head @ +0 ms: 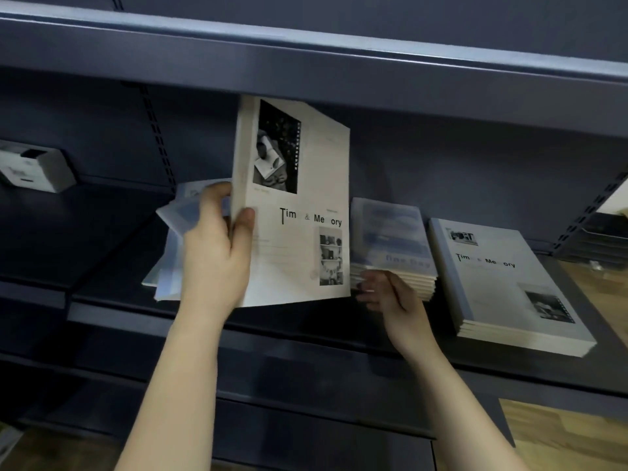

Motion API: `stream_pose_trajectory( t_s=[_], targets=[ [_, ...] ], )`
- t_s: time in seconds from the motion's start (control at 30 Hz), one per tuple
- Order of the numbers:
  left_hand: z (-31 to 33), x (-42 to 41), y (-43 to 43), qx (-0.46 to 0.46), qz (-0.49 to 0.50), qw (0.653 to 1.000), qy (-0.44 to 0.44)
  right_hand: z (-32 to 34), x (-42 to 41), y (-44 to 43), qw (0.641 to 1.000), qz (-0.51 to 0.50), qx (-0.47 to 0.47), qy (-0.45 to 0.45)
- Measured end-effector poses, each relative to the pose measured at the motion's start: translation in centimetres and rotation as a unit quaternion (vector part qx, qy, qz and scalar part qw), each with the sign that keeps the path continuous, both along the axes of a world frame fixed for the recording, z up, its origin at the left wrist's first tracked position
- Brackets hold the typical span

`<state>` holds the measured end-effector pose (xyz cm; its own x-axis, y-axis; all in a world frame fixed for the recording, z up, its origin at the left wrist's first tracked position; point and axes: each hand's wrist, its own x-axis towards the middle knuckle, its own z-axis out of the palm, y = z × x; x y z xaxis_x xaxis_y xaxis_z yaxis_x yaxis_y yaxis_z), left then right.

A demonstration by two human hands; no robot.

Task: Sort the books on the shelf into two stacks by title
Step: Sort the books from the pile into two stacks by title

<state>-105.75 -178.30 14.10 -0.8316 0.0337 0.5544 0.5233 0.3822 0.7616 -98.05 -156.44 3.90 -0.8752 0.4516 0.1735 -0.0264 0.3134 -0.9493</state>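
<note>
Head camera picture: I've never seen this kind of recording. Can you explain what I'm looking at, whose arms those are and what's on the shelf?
There is no machine here. A person wears one camera on the head, so you look forward and down along their own two bare arms. They are sorting books on a dark shelf.

The left hand grips an upright book titled Time & Memory, thumb on its cover. The right hand has its curled fingers at the front edge of the middle stack, bluish books whose blurred title seems to read fine day. I cannot tell whether it grips one.

Further right lies a second stack, of Time & Memory. Behind the left hand are loose bluish books, not yet stacked. A white box sits at far left.
</note>
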Motion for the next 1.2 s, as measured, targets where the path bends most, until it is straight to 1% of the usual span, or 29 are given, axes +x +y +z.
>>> stream_pose_trajectory(
  t_s=[0.1, 0.23, 0.37, 0.43, 0.5, 0.53, 0.6, 0.73, 0.8, 0.9, 0.97, 1.07, 1.2],
  targets=[
    [-0.8, 0.6, 2.2, -0.002, -0.040, 0.999, 0.010, 1.3, 0.7, 1.1, 0.997, 0.010, -0.080, 0.014],
    [-1.9, 1.7, 5.2, 0.024, -0.095, 0.995, 0.005, 2.8, 2.5, 2.6, 0.997, -0.002, -0.074, 0.027],
    [-3.0, 2.7, 8.6, 0.109, -0.194, 0.973, -0.059, 3.6, 4.1, 4.9, 0.990, -0.029, -0.109, 0.084],
    [-3.5, 3.3, 10.3, 0.128, -0.222, 0.963, -0.079, 3.8, 5.0, 6.4, 0.986, -0.059, -0.117, 0.104],
    [-4.0, 3.7, 11.7, 0.126, -0.232, 0.960, -0.092, 3.8, 5.9, 7.8, 0.982, -0.095, -0.115, 0.111],
    [-4.3, 3.8, 12.4, 0.109, -0.234, 0.961, -0.102, 3.9, 6.6, 8.7, 0.980, -0.111, -0.112, 0.117],
    [-5.1, 3.9, 13.4, 0.038, -0.236, 0.965, -0.106, 4.2, 7.7, 10.3, 0.976, -0.141, -0.108, 0.124],
    [-7.8, 3.9, 15.1, -0.103, -0.204, 0.973, -0.046, 4.4, 10.0, 13.9, 0.966, -0.201, -0.116, 0.113],
    [-9.5, 4.0, 15.8, -0.165, -0.186, 0.968, -0.020, 4.3, 11.0, 15.7, 0.963, -0.228, -0.113, 0.095],
    [-11.6, 4.1, 16.4, -0.221, -0.168, 0.961, -0.002, 3.7, 12.1, 18.6, 0.961, -0.256, -0.086, 0.056],
    [-12.4, 4.1, 16.8, -0.235, -0.158, 0.959, 0.020, 3.2, 12.5, 19.9, 0.961, -0.272, -0.049, 0.025],
    [-13.2, 4.1, 17.5, -0.254, -0.139, 0.957, 0.035, 2.6, 12.5, 20.9, 0.956, -0.289, 0.045, -0.024],
    [-13.9, 4.5, 17.9, -0.274, -0.120, 0.954, 0.035, 2.1, 11.9, 20.9, 0.928, -0.323, 0.170, -0.070]
  ],
)
